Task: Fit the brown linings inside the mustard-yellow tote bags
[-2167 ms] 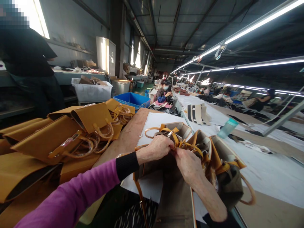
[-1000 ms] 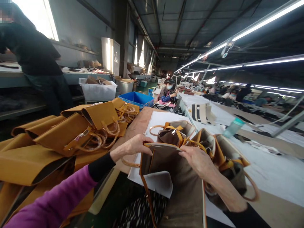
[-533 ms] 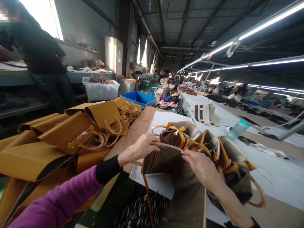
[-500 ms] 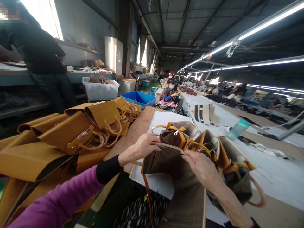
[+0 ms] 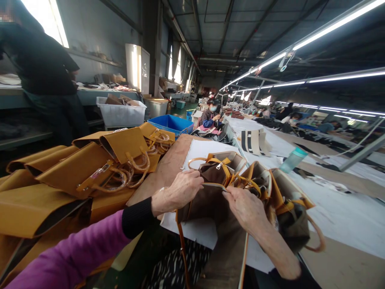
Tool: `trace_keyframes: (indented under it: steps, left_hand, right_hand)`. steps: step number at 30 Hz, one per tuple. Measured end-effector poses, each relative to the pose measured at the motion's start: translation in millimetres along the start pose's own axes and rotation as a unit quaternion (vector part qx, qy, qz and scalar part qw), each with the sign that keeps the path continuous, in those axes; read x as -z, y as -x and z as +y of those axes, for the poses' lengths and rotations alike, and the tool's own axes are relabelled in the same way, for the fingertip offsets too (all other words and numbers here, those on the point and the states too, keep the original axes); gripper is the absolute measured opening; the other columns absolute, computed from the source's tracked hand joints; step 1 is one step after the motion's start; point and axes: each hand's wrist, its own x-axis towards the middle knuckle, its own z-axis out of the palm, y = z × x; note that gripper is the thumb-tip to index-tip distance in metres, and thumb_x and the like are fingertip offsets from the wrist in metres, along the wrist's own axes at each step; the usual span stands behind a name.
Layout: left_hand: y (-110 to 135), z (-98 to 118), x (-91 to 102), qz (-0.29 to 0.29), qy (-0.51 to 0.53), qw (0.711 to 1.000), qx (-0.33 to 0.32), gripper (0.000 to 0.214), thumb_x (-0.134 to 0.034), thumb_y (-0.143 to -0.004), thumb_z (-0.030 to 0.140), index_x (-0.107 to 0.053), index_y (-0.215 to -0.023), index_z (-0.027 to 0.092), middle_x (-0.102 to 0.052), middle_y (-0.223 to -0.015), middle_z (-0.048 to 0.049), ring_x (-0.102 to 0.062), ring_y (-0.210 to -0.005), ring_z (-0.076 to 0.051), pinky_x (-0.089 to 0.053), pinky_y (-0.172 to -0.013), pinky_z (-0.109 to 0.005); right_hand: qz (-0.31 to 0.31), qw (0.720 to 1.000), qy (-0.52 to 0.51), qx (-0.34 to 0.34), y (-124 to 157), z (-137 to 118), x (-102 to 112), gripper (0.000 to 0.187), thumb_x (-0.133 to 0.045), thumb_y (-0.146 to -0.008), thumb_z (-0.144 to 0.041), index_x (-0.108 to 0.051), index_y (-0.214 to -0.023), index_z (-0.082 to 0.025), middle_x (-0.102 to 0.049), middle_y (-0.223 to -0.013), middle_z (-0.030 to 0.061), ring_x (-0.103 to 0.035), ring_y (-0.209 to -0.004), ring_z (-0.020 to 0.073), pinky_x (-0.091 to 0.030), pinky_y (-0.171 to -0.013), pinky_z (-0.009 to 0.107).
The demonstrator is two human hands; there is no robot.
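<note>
A brown-lined handbag (image 5: 224, 237) with tan edging hangs from both my hands over the table's near edge. My left hand (image 5: 182, 190) pinches its upper edge at the left. Close beside it, my right hand (image 5: 246, 208) grips the same edge between thumb and fingers. A tan strap (image 5: 183, 247) dangles from the bag's left side. Just beyond my hands, a dark inner pouch with a silver zipper pull (image 5: 219, 165) shows in another open bag. More open bags with dark pouches (image 5: 293, 226) stand to the right of my right hand.
Mustard-yellow handbags (image 5: 72, 168) with wrapped handles are piled at left. Behind them sit a blue crate (image 5: 171, 125) and a white bin (image 5: 120, 112). A teal bottle (image 5: 294, 159) stands on the white-covered table (image 5: 339, 212). One person (image 5: 45, 68) stands at left; another (image 5: 210, 116) sits farther back.
My hands have come closer together along the bag's edge, both still gripping it. The view has shifted slightly, so most surroundings sit farther left. The seated person's hands have risen.
</note>
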Motion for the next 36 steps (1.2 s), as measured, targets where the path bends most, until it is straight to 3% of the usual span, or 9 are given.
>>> trace_keyframes:
  steps: [4,9,19,26,30,36]
  left_hand:
    - [-10.4,12.0,-5.0,-0.001,-0.008,1.0,-0.018,0.017,-0.041,-0.087,0.014,-0.058,-0.084,0.015,-0.058,-0.084,-0.0043,-0.052,-0.079,-0.016,-0.041,-0.072,-0.027]
    - [-29.5,24.7,-10.5,-0.032,0.018,0.999,-0.031,0.016,-0.041,-0.084,0.013,-0.056,-0.08,0.015,-0.057,-0.084,-0.0044,-0.05,-0.074,-0.015,-0.041,-0.063,-0.026]
    - [-36.3,24.9,-13.6,-0.024,0.026,0.998,-0.055,0.016,-0.04,-0.083,0.013,-0.056,-0.08,0.014,-0.056,-0.083,-0.0046,-0.049,-0.071,-0.015,-0.041,-0.061,-0.026]
    - [-26.7,27.2,-25.2,0.061,0.009,0.995,-0.08,0.021,-0.038,-0.085,0.01,-0.055,-0.095,0.017,-0.055,-0.097,-0.0044,-0.05,-0.081,-0.015,-0.043,-0.071,-0.026]
    - [-28.9,25.8,-30.6,0.072,0.022,0.992,-0.1,0.022,-0.037,-0.087,0.01,-0.058,-0.089,0.017,-0.056,-0.095,-0.0038,-0.051,-0.081,-0.014,-0.043,-0.072,-0.025]
    - [-37.0,28.9,-36.8,0.086,0.07,0.991,-0.077,0.021,-0.037,-0.082,0.005,-0.056,-0.08,0.014,-0.058,-0.087,-0.0047,-0.051,-0.081,-0.015,-0.043,-0.072,-0.026]
  right_hand:
    - [0.01,1.0,0.018,0.006,-2.1,-1.6,-1.1,0.031,-0.034,-0.09,-0.036,-0.062,-0.083,-0.024,-0.069,-0.083,0.0048,-0.064,-0.083,0.0217,-0.038,-0.063,0.027]
    - [0.007,1.0,0.011,0.0,-2.6,-2.6,-0.2,0.032,-0.034,-0.09,-0.034,-0.064,-0.087,-0.025,-0.069,-0.085,0.006,-0.065,-0.083,0.0235,-0.04,-0.063,0.029]
    - [0.016,1.0,0.015,-0.009,-3.8,-1.9,1.7,0.032,-0.036,-0.09,-0.039,-0.065,-0.093,-0.026,-0.069,-0.086,0.0071,-0.065,-0.083,0.025,-0.041,-0.062,0.031]
    - [0.038,0.999,0.006,0.001,-6.3,1.0,-3.5,0.025,-0.04,-0.089,-0.035,-0.063,-0.09,-0.027,-0.069,-0.082,0.0046,-0.064,-0.081,0.0227,-0.037,-0.059,0.029]
    - [0.043,0.999,-0.033,0.006,-6.5,2.8,-6.0,0.021,-0.044,-0.087,-0.033,-0.063,-0.085,-0.026,-0.069,-0.081,0.0034,-0.063,-0.082,0.021,-0.036,-0.061,0.028]
    - [0.019,0.997,-0.071,-0.013,-7.5,5.2,-10.0,0.015,-0.051,-0.081,-0.032,-0.064,-0.084,-0.026,-0.069,-0.084,0.0026,-0.063,-0.085,0.0207,-0.035,-0.062,0.027]
